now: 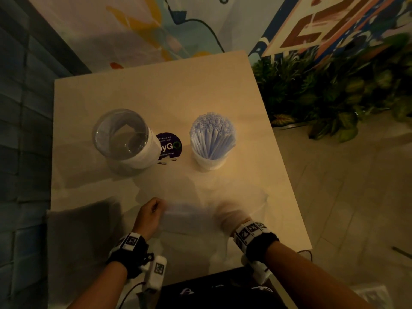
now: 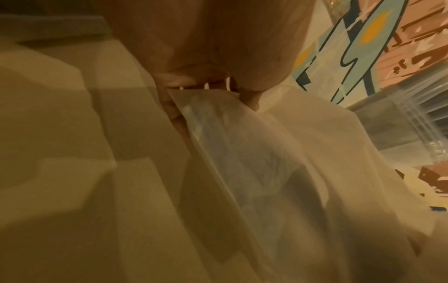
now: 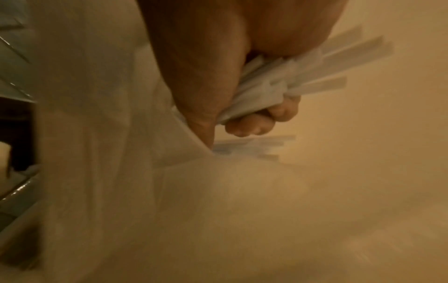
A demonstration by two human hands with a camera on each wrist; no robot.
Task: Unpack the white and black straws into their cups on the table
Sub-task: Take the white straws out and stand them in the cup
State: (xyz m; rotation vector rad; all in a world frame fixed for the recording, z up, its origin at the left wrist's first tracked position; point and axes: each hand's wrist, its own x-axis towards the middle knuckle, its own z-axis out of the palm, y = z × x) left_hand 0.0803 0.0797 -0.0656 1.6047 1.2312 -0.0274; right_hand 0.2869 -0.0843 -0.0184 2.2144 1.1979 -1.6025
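My left hand [image 1: 149, 216] pinches the clear bag [image 2: 242, 153] edge; my right hand [image 3: 218, 80] grips white straws [image 3: 303, 76] inside it, on the surface [image 1: 156, 90] nearer me than the straw-filled cup [image 1: 210, 160].

dim, warm yellow-orange light throughout. head view: table [image 1: 169, 90] brightest at centre right, corners falling dark; soft shadows toward the near left. right hand [image 1: 229, 214] smeared by motion blur. wide-angle bending at edges. both wrist views soft, grainy; right wrist view heavily blurred.
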